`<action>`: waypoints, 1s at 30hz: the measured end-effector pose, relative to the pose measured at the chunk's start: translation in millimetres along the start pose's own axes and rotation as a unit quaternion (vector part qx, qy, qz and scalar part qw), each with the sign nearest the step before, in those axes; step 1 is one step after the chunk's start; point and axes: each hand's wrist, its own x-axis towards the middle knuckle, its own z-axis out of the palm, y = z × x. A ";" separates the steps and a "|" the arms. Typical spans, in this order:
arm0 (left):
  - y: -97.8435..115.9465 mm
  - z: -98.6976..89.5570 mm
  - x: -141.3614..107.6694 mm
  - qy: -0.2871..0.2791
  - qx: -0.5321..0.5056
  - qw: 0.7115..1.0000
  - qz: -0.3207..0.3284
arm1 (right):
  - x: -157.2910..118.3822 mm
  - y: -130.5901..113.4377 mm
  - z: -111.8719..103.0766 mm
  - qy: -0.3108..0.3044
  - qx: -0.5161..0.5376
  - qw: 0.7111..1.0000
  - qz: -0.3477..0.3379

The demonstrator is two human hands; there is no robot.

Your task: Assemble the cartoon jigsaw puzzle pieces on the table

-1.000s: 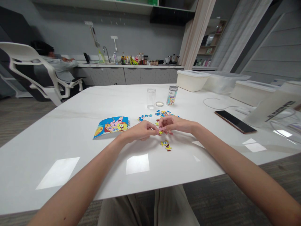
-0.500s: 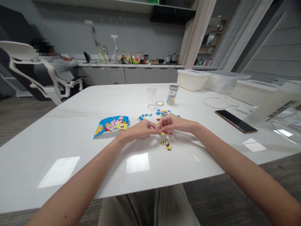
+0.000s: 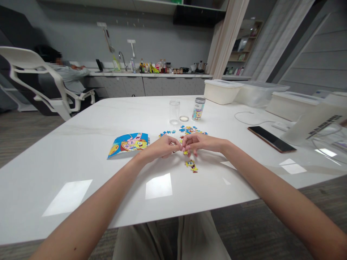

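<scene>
Over the white table, my left hand (image 3: 166, 146) and my right hand (image 3: 200, 142) meet fingertip to fingertip. Small pink and yellow puzzle pieces (image 3: 185, 152) are pinched between them; whether they are joined is too small to tell. Just below, a few joined pieces form a yellow cartoon face (image 3: 192, 165) flat on the tabletop. Behind my fingers lies a pile of loose puzzle pieces (image 3: 189, 130), partly hidden by my right hand, with a smaller group (image 3: 166, 133) to its left. A curled picture sheet (image 3: 129, 145) with the cartoon print rests left of my left hand.
Farther back stand a clear jar (image 3: 174, 112), a metal lid (image 3: 184, 118) and a printed jar (image 3: 198, 109). To the right are a phone (image 3: 271, 139), a cable (image 3: 244, 119) and white bins (image 3: 222, 92). A person (image 3: 70, 77) sits at the far counter.
The pinched pieces and my fingertips have shifted slightly left, and more pink shows between them. The face pieces and the pile stay where they were.
</scene>
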 end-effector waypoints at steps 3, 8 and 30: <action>1.3 0.9 -0.5 0.002 -0.001 1.000 -0.002 | 1.6 0.5 1.3 0.013 -0.009 1.000 -0.007; 4.3 1.4 -1.1 0.019 0.037 0.999 -0.011 | 4.4 1.4 4.3 0.019 -0.002 1.000 -0.009; 5.9 3.0 -8.9 -0.128 0.291 0.934 0.165 | 2.4 1.1 -1.0 0.013 -0.145 0.989 0.037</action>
